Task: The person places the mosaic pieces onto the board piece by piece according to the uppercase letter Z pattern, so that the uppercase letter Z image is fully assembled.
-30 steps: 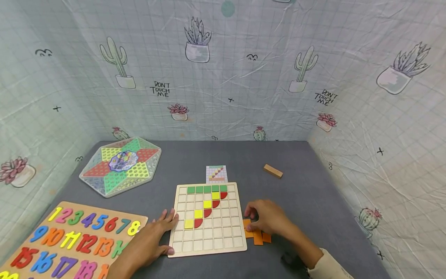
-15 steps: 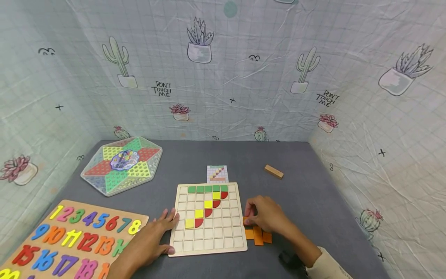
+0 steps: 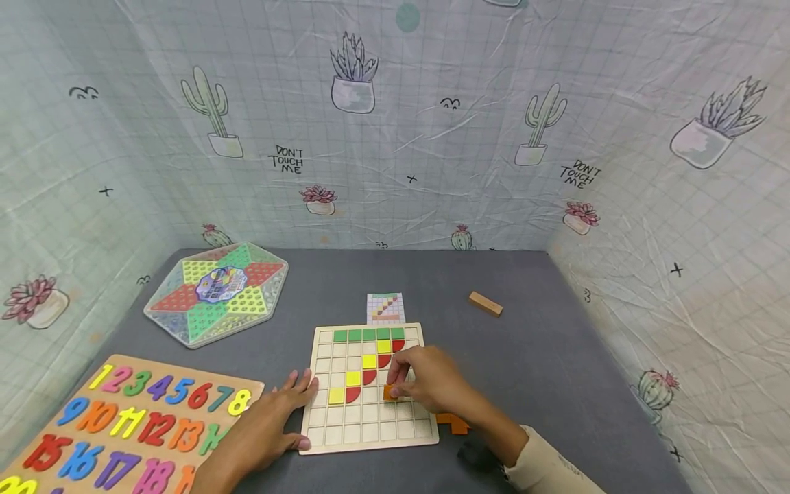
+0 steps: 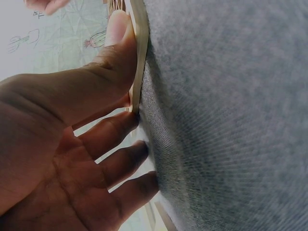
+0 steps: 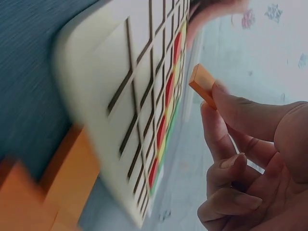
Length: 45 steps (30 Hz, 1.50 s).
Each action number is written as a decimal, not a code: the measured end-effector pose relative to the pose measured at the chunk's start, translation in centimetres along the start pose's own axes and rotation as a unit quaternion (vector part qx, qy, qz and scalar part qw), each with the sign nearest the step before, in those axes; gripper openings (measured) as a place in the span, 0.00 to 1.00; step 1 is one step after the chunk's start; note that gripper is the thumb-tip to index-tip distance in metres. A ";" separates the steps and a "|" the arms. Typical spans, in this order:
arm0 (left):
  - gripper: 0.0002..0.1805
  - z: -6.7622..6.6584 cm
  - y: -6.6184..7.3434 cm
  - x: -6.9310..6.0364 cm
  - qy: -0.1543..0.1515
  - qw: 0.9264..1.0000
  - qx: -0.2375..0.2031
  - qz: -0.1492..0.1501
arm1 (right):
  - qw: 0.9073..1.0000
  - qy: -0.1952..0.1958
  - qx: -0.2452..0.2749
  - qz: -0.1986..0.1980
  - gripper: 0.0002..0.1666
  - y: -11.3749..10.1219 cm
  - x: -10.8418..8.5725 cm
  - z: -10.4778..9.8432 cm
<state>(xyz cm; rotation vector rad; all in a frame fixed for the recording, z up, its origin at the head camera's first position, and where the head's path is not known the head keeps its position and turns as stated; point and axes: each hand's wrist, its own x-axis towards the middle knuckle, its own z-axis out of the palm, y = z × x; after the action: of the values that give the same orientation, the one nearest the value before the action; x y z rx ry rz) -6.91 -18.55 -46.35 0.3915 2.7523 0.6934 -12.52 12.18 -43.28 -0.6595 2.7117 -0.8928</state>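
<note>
A square wooden grid board (image 3: 333, 436) lies on the dark table, with green squares along its top row and a diagonal of yellow squares and red quarter-round tiles. Thumb and fingers of my right hand (image 3: 432, 381) pinch an orange tile (image 5: 203, 83) above the board's middle right. My left hand (image 3: 268, 418) rests at the board's left edge, its thumb on the near corner and its fingers spread straight. More orange tiles (image 3: 455, 422) lie beside the board's right edge, partly hidden under my right forearm.
A pattern card (image 3: 385, 309) lies behind the board. A small wooden block (image 3: 485, 304) is at the back right. On the left are a number board (image 3: 132, 418) and a hexagonal Chinese checkers set (image 3: 219, 291). A printed cloth (image 3: 382, 137) surrounds the table.
My right hand has picked an orange tile from the pile and moved left over the board with it. The left hand stays in place.
</note>
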 end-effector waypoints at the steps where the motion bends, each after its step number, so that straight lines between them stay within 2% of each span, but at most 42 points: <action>1: 0.53 0.0 0.0 0.0 -0.001 1.000 0.000 0.000 | 1.000 -0.003 0.000 -0.005 0.12 -0.4 0.3 0.3; 8: 0.53 -0.1 0.0 0.0 0.005 1.000 0.000 0.003 | 1.000 -0.015 -0.010 -0.019 0.14 -2.8 2.1 2.8; 15: 0.53 0.1 -0.1 -0.2 0.020 1.000 0.001 0.021 | 0.997 -0.010 -0.065 -0.052 0.14 -4.3 3.3 5.0; 17: 0.53 0.2 -0.2 -0.2 0.022 1.000 0.003 0.022 | 0.996 -0.005 -0.067 -0.056 0.15 -4.6 3.4 5.2; 24: 0.53 0.2 -0.2 -0.2 0.022 0.999 0.003 0.024 | 0.999 -0.007 -0.020 -0.049 0.13 -5.4 3.7 5.5; 34: 0.52 0.2 -0.3 -0.3 0.031 0.999 0.012 0.032 | 0.992 -0.010 -0.110 -0.062 0.17 -5.8 4.3 6.9; 40: 0.52 0.2 -0.2 -0.2 0.025 0.999 0.008 0.026 | 0.988 -0.021 -0.133 -0.080 0.21 -6.1 4.4 7.0; 45: 0.52 0.3 -0.3 -0.1 0.022 1.000 0.004 0.021 | 0.989 -0.032 -0.123 -0.075 0.20 -6.0 4.2 6.7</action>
<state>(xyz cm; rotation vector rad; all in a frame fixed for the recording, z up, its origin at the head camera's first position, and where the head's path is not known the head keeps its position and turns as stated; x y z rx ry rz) -6.81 -18.70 -46.68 0.4425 2.7964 0.7087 -11.88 2.46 -45.22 -0.9358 2.7674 -0.5586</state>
